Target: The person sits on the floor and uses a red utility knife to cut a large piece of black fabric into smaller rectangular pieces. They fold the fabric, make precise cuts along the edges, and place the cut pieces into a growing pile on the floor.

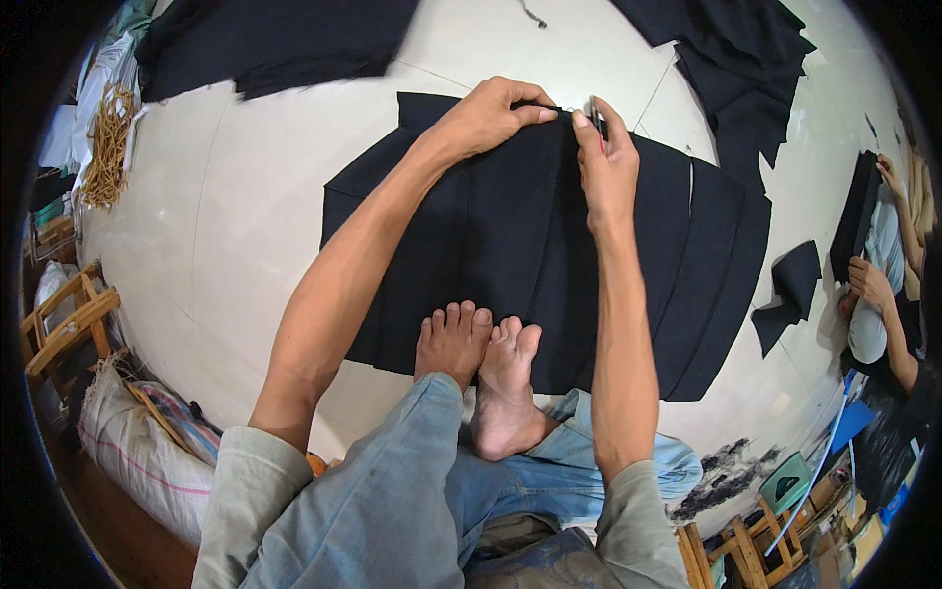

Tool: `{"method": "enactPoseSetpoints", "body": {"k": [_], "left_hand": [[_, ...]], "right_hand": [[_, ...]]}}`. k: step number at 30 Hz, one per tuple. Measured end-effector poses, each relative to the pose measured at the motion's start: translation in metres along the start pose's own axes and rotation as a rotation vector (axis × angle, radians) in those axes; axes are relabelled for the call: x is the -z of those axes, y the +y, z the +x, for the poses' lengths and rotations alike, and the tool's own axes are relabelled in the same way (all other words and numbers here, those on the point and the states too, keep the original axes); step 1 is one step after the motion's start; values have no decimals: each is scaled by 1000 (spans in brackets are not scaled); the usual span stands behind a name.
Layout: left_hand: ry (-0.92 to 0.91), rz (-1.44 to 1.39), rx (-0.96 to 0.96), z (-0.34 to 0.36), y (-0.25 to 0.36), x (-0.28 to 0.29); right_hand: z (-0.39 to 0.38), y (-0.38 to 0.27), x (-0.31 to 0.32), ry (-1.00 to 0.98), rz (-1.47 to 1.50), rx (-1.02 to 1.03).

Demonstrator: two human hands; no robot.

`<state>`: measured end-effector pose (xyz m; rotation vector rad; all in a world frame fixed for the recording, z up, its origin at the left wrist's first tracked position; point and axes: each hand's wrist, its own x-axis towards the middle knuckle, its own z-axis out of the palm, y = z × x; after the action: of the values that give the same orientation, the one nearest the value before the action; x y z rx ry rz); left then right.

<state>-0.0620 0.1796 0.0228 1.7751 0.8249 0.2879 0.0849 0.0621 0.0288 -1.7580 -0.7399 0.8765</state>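
A black fabric garment piece [461, 226] with long seams lies spread on the pale floor before me. At its far edge, my left hand [486, 118] is closed, pinching the cloth between thumb and fingers. Just to the right, my right hand [610, 172] is closed around small thread snips [595, 110], their metal tip upward and a bit of red showing by the fingers. The snips are close to the same edge; whether they touch a thread is too small to tell. My bare feet [453, 344] rest on the near part of the fabric.
More black cloth [285, 44] lies at the far left, with another piece [736, 69] far right and a small scrap [788, 290] nearer. A co-worker [883, 285] handles dark cloth at the right. Tan cords [110, 157], wooden frames [74, 319] and a woven sack [147, 447] line the left.
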Motion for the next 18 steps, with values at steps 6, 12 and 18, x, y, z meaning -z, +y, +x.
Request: {"method": "enactPoseSetpoints", "body": {"k": [6,12,18], "left_hand": [[113,44,13,0,-1,-10],[86,-21,37,-1,-2,-8],[25,-74,47,-1,0,-2]], "right_hand": [[24,12,8,-113,-8,-179],[-8,-3,5,64,127,-132],[-32,-23,4,-200,421,-444]]}}
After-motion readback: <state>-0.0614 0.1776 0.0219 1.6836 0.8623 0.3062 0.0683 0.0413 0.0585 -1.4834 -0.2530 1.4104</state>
